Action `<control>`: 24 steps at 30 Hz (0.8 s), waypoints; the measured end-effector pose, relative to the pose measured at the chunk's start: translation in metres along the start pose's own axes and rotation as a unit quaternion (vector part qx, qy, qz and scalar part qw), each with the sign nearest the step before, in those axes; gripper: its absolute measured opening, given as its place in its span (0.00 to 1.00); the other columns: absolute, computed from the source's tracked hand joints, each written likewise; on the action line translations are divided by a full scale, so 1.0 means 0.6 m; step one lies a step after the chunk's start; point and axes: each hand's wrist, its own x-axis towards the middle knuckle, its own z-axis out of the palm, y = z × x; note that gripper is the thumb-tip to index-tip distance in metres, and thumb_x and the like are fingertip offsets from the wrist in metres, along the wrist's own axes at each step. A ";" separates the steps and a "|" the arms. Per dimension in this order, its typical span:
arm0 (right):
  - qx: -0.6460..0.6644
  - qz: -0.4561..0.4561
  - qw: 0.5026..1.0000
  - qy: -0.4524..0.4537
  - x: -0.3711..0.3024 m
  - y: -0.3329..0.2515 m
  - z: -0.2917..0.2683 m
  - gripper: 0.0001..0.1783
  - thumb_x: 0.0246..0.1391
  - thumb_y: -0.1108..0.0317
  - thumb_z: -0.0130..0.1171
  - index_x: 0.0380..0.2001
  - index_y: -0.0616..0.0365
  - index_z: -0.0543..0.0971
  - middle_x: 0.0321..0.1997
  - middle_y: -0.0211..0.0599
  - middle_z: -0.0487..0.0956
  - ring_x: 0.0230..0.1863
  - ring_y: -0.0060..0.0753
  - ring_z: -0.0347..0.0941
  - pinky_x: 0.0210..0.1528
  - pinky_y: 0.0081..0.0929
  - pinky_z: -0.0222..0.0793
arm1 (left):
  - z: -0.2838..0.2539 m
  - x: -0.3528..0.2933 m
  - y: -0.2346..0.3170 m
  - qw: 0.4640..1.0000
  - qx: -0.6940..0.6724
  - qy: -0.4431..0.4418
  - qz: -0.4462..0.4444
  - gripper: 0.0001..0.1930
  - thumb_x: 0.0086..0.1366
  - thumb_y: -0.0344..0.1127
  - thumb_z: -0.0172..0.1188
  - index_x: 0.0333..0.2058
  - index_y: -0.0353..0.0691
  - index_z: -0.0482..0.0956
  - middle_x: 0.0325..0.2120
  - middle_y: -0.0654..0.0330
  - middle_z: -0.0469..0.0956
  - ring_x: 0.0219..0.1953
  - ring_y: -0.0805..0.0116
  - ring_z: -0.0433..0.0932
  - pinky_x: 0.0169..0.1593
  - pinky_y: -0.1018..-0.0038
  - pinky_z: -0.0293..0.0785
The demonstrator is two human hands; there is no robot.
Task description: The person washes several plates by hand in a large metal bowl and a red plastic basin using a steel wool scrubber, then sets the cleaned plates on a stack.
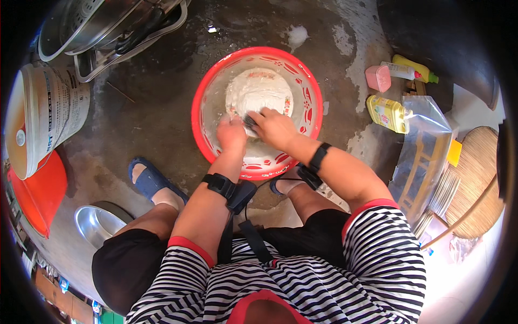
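A wide basin (204, 89) with a red rim and red patterns stands on the floor between my feet. Inside it lies a round white dish (259, 92) with faint floral marks; its surface looks coated in pale suds. My right hand (275, 128) is closed on a dark scouring pad (250, 120), pressed to the dish's near part. Beside it, my left hand (232, 132) is at the dish's near left edge with fingers bent, seemingly gripping that edge. The fingertips of both hands are partly hidden, and whether the dish is a bowl or plate cannot be told.
On the right are a yellow bottle (387, 114), a pink container (377, 78) and a clear plastic-covered box (423, 146). On the left stand a white bucket (59, 113), a red basin (40, 189), metal pots (100, 29) and a metal bowl (100, 224). The floor (156, 102) looks wet.
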 end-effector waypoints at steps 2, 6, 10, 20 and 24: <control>-0.061 -0.021 0.998 0.002 -0.029 0.040 -0.013 0.17 0.47 0.66 0.56 0.44 0.49 0.74 0.35 0.44 0.74 0.39 0.48 0.76 0.37 0.40 0.75 | -0.002 -0.013 0.012 1.000 -0.007 -0.001 -0.018 0.09 0.67 0.33 0.50 0.41 0.35 0.73 0.29 0.58 0.76 0.23 0.71 0.74 0.20 0.76 0.69; -0.118 0.110 0.981 0.112 0.030 0.101 -0.041 0.11 0.48 0.68 0.53 0.38 0.54 0.74 0.36 0.45 0.75 0.37 0.49 0.76 0.37 0.42 0.74 | -0.003 -0.040 0.032 0.997 0.000 -0.046 -0.064 0.09 0.68 0.35 0.50 0.41 0.36 0.73 0.29 0.58 0.77 0.22 0.71 0.74 0.21 0.77 0.70; -0.054 0.061 0.975 0.206 0.120 0.049 -0.022 0.11 0.49 0.70 0.52 0.38 0.54 0.75 0.39 0.45 0.76 0.38 0.49 0.76 0.38 0.43 0.74 | -0.007 -0.043 0.030 0.992 -0.057 -0.060 -0.094 0.12 0.70 0.38 0.46 0.44 0.37 0.71 0.33 0.57 0.77 0.23 0.72 0.74 0.26 0.75 0.74; -0.060 -0.017 0.998 -0.021 -0.026 0.074 -0.031 0.15 0.49 0.66 0.54 0.42 0.43 0.77 0.36 0.42 0.74 0.38 0.46 0.77 0.37 0.40 0.74 | -0.006 -0.042 0.045 0.981 -0.147 -0.028 -0.126 0.12 0.72 0.37 0.41 0.47 0.37 0.67 0.44 0.52 0.75 0.36 0.63 0.78 0.36 0.65 0.79; -0.107 0.088 0.988 0.065 0.061 0.109 -0.046 0.14 0.51 0.68 0.51 0.42 0.48 0.76 0.40 0.47 0.74 0.37 0.50 0.77 0.38 0.41 0.74 | -0.001 -0.053 0.042 0.987 -0.109 -0.057 -0.099 0.11 0.72 0.36 0.42 0.46 0.37 0.67 0.42 0.52 0.75 0.35 0.64 0.78 0.35 0.67 0.78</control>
